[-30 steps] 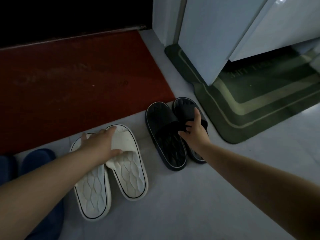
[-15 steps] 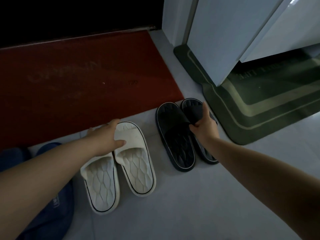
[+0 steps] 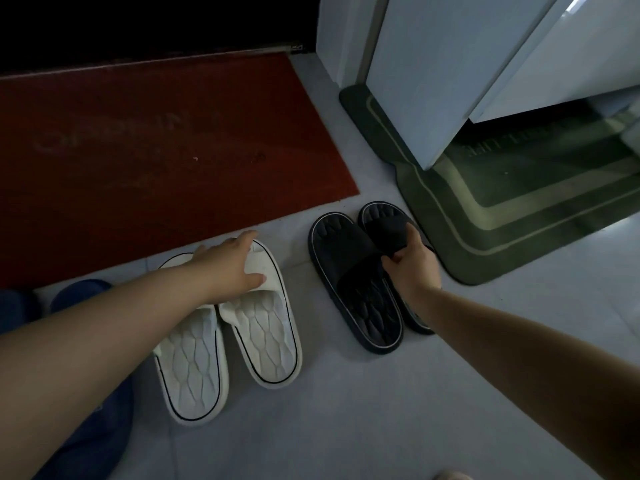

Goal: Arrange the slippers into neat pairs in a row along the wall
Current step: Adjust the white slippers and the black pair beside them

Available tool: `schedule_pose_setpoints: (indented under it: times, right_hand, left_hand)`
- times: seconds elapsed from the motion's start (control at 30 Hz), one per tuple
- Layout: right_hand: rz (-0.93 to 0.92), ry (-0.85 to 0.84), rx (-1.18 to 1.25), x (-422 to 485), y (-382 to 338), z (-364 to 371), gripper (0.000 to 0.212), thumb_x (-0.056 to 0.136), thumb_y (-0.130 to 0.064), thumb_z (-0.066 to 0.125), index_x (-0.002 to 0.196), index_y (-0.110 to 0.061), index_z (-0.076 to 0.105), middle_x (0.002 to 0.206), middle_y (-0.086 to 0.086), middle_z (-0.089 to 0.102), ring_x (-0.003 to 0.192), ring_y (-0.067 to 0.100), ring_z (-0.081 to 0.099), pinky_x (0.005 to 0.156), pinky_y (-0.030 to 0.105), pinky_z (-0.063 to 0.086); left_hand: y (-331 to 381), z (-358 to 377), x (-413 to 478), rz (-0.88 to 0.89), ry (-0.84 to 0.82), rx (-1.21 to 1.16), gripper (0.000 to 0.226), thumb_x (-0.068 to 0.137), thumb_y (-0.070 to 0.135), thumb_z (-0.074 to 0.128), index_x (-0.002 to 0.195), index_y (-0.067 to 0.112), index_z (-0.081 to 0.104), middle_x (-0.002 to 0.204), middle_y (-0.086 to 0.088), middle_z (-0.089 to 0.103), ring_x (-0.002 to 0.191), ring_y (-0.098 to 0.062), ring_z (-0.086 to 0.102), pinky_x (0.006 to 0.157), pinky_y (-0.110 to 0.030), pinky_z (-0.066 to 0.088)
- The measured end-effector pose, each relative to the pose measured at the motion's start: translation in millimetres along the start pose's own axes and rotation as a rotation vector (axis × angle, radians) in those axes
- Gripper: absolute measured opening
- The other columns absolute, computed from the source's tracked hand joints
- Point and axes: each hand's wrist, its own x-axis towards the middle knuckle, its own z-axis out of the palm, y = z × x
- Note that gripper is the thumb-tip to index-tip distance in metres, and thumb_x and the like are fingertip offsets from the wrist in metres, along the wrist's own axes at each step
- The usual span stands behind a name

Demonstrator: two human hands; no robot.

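Two white slippers lie side by side on the pale floor, the left one (image 3: 192,372) and the right one (image 3: 266,341). My left hand (image 3: 230,265) rests on their straps, thumb over the right white slipper's strap. To the right sit two black slippers: the left black one (image 3: 353,278) lies flat, and my right hand (image 3: 412,265) is closed on the strap of the right black one (image 3: 384,223), which is partly hidden by my hand and wrist. Blue slippers (image 3: 79,296) show at the far left, mostly behind my left arm.
A red doormat (image 3: 156,150) lies beyond the slippers, below a dark threshold. A green mat (image 3: 485,216) lies to the right, under a white door or cabinet (image 3: 433,81). Pale tiled floor (image 3: 346,427) spreads in the foreground.
The view has shifted so everything sits further right in the frame. Both hands stay on the same slippers; the black right slipper has edged closer to its partner.
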Motion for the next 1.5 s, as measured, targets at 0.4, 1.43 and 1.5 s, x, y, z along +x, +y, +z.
schedule_pose_setpoints:
  times: [0.4, 1.43, 1.5]
  right_hand:
    - [-0.012, 0.017, -0.036, 5.5, -0.2, -0.3, 0.068, 0.085, -0.017, 0.063, 0.144, -0.009, 0.031, 0.104, 0.011, 0.069, 0.106, 0.029, 0.06, 0.09, 0.035, 0.046]
    - [-0.459, -0.682, -0.542, -108.4, -90.0, -1.9, 0.063, 0.084, -0.018, 0.061, 0.14, -0.027, 0.033, 0.143, 0.001, 0.03, 0.131, 0.02, 0.037, 0.106, 0.032, 0.037]
    - [-0.517, -0.712, -0.596, -116.6, -103.5, -4.3, 0.063, 0.086, -0.018, 0.058, 0.141, -0.03, 0.03, 0.144, -0.001, 0.03, 0.135, 0.018, 0.032, 0.11, 0.035, 0.034]
  left_hand:
    - [-5.8, -0.7, -4.8, -0.001, -0.02, -0.026, 0.074, 0.088, 0.038, 0.055, 0.148, 0.024, 0.013, 0.151, -0.005, 0.034, 0.136, -0.025, 0.037, 0.115, -0.041, 0.027]
    - [-50.0, -17.2, -11.6, 0.168, -0.102, -0.042, 0.082, 0.081, 0.027, 0.069, 0.146, 0.025, 0.02, 0.153, -0.003, 0.029, 0.134, -0.025, 0.039, 0.109, -0.036, 0.036]
    - [-60.1, -16.5, -10.5, 0.171, -0.129, -0.039, 0.084, 0.078, 0.026, 0.072, 0.146, 0.025, 0.022, 0.152, -0.004, 0.031, 0.134, -0.026, 0.039, 0.107, -0.035, 0.038]
